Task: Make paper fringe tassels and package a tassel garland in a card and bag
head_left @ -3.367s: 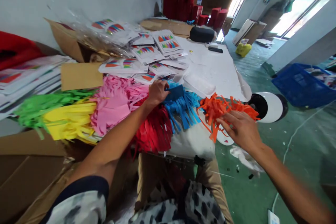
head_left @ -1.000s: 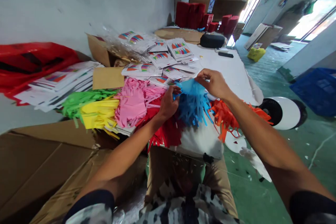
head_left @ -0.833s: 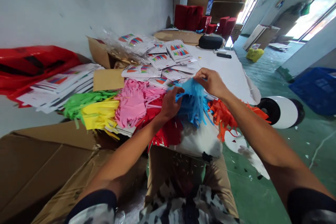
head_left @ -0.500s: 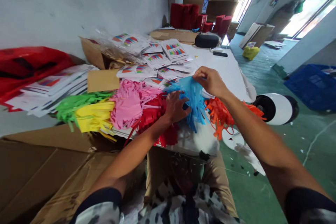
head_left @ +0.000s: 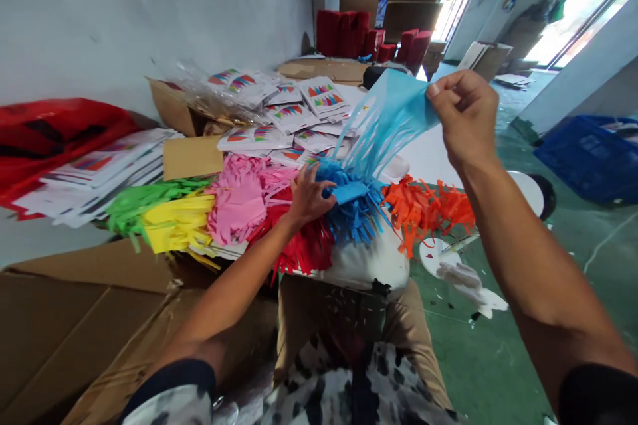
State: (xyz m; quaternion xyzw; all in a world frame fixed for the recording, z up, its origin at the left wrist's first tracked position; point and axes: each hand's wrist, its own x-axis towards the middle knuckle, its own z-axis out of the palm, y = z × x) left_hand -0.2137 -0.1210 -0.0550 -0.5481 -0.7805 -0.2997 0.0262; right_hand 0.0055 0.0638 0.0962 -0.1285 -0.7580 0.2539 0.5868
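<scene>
My right hand (head_left: 468, 113) pinches the corner of a light-blue fringed tissue sheet (head_left: 403, 96) and holds it up, its strips hanging down toward the table. Below it lies a pile of blue tissue fringe (head_left: 349, 202). My left hand (head_left: 310, 194) is at the left edge of that pile with its fingers apart, over the red tissue fringe (head_left: 299, 242). Further left lie bundles of pink fringe (head_left: 244, 202), yellow fringe (head_left: 177, 219) and green fringe (head_left: 149, 199). Orange fringe (head_left: 426, 206) lies to the right of the blue pile.
Printed white packets (head_left: 289, 117) are heaped behind the fringe, beside an open carton (head_left: 172, 106). A stack of printed sheets (head_left: 104, 172) and a red bag (head_left: 60, 139) lie left. Large cardboard (head_left: 60, 332) is at front left; a blue crate (head_left: 593, 159) stands on the floor right.
My right hand has risen and moved right, lifting a light-blue fringed sheet off the blue pile. My left hand has shifted slightly left, fingers spread.
</scene>
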